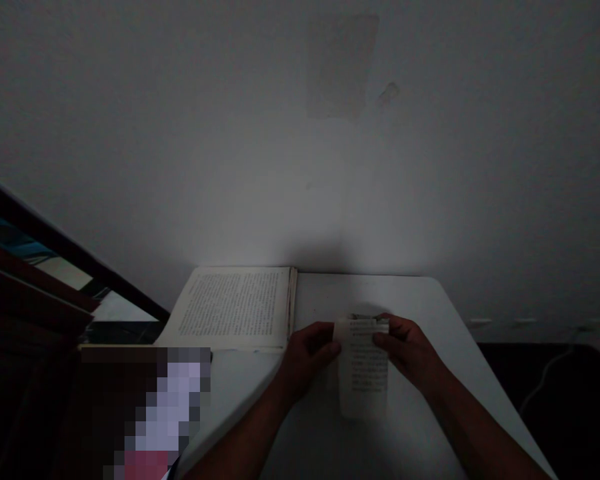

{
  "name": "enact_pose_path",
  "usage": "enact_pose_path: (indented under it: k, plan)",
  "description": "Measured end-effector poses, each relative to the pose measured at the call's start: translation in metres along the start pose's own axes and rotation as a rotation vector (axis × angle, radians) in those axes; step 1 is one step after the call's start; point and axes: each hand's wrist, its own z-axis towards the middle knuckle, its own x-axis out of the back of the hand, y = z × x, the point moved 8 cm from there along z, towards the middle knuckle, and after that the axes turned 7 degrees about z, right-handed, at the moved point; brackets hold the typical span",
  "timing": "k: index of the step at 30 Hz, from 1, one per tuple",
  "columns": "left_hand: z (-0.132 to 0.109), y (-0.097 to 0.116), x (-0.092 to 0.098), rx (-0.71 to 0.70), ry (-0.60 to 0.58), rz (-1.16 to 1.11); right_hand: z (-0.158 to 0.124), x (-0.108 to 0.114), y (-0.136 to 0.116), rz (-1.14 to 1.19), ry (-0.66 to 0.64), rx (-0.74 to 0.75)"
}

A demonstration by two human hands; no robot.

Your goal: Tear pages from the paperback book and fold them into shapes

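A small sheet of printed paper point(365, 373), with lines of dark text, is held up over the white table in front of me. My left hand point(310, 353) pinches its upper left edge between thumb and fingers. At the upper right edge, my right hand point(405, 343) grips it, thumb on the near face. The top of the paper looks folded over, with a dark uneven line along it. Its lower end hangs toward the tabletop. Dim light hides finer detail.
A stack of printed pages point(235, 303) lies at the table's back left, against the wall point(230, 167). The white table point(405, 297) has a rounded back right corner. A dark slanted rail point(80, 250) stands at left. A pixelated patch point(165, 413) covers the lower left. A pale cable point(545, 373) hangs at right.
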Motion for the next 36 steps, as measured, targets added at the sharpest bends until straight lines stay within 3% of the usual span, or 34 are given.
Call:
enact_pose_path:
  k: [8,18,36]
  plan:
    - [-0.006,-0.006,0.013,0.024,0.205,0.276,-0.001,-0.011,0.007,-0.023,-0.041,-0.026]
    - [-0.006,-0.007,0.013,0.032,0.195,0.289,-0.004,-0.007,0.009,-0.003,0.064,-0.021]
    - [-0.009,0.002,0.016,-0.018,0.25,0.22,-0.006,-0.011,0.003,-0.076,0.063,-0.013]
